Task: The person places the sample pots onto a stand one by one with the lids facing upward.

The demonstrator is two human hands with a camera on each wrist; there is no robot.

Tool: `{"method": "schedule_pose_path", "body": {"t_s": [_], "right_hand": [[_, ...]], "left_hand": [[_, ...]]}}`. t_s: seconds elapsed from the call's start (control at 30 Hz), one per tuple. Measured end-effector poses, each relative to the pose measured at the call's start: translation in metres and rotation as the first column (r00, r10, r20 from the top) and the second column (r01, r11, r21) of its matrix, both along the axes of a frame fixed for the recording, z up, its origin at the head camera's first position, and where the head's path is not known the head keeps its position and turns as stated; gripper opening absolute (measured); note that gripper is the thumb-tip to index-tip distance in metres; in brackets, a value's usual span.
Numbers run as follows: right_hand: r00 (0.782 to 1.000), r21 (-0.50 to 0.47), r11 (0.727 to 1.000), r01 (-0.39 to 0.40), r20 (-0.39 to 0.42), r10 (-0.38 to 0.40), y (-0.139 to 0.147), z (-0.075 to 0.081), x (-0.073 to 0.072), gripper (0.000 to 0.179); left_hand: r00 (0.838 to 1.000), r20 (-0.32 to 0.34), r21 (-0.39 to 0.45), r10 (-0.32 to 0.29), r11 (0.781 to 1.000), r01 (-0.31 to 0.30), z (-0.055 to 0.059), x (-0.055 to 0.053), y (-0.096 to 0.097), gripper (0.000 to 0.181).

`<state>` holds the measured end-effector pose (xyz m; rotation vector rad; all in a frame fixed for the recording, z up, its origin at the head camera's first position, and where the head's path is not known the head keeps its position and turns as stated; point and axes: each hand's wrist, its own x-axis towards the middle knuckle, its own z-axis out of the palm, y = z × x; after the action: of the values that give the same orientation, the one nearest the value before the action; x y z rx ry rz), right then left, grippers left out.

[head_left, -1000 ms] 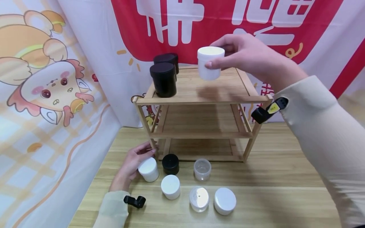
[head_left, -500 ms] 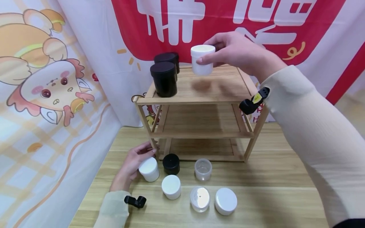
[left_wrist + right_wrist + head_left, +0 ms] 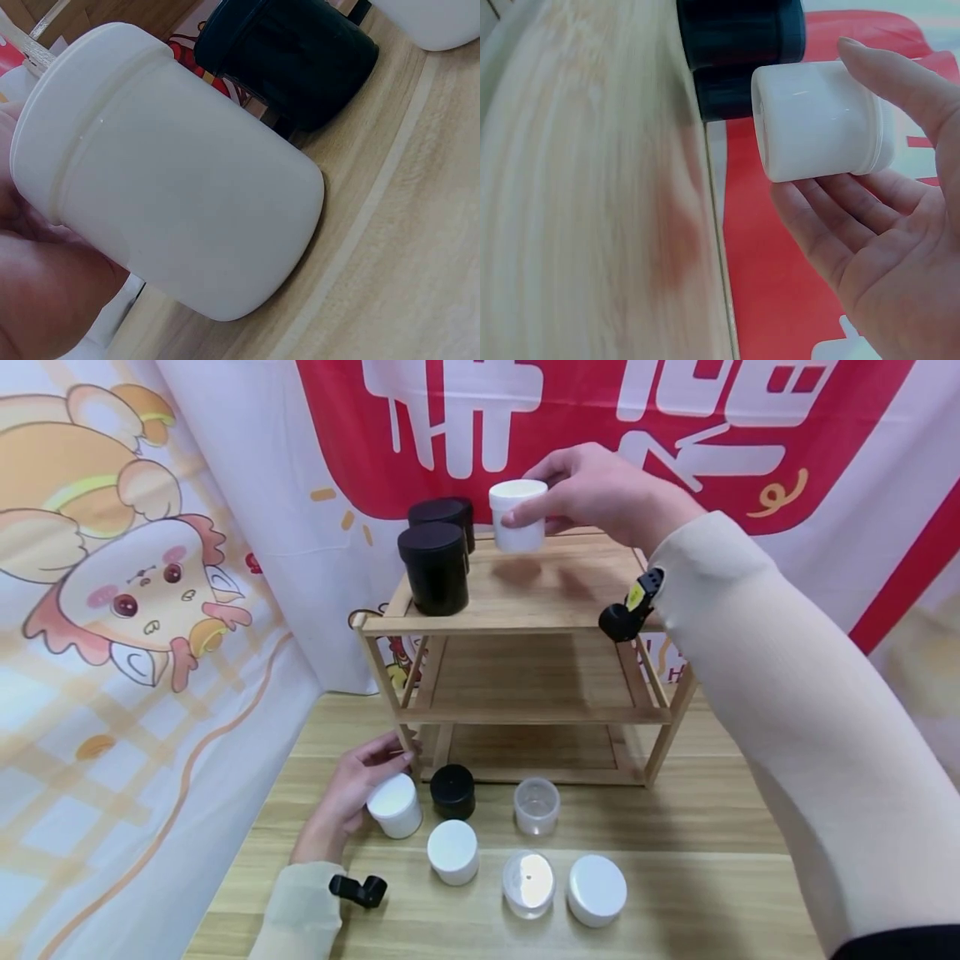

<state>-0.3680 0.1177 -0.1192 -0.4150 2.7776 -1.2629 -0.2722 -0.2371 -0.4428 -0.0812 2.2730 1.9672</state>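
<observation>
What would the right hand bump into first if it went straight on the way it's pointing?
Probably the back black jar on the shelf, with the white jar in the right hand touching it first. Depth is unclear, so it might meet the front black jar instead.

The right hand [image 3: 892, 255] holds a white lidded jar [image 3: 817, 124] between thumb and fingers, lid end nearest the palm. Past the fingertips spreads a pale wood-grain board [image 3: 592, 195], apart from the jar's base. Farther from the hand than this jar are two black jars [image 3: 739, 34]; red-and-white cloth [image 3: 772, 277] hangs behind the fingers.
</observation>
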Motion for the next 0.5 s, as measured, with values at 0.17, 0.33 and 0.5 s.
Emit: {"method": "schedule_pose_path", "body": {"t_s": [0.17,0.33,0.5], "right_hand": [[1.000,0.013,1.000,-0.009,0.020,0.009,-0.007,0.000,-0.006,0.079],[0.999,0.005,1.000,-0.012,0.042,0.012,-0.012,-0.001,-0.008,0.079],[0.997,0.007,1.000,-0.008,0.080,0.008,-0.009,-0.006,-0.009,0.078]], "left_hand": [[1.000,-0.004,-0.019,-0.004,1.000,0.004,0.002,-0.001,0.000,0.059],[1.000,-0.001,-0.020,-0.004,1.000,0.004,0.004,0.000,0.001,0.062],[1.000,0.013,-0.024,0.007,1.000,-0.007,0.003,0.002,0.002,0.063]]}}
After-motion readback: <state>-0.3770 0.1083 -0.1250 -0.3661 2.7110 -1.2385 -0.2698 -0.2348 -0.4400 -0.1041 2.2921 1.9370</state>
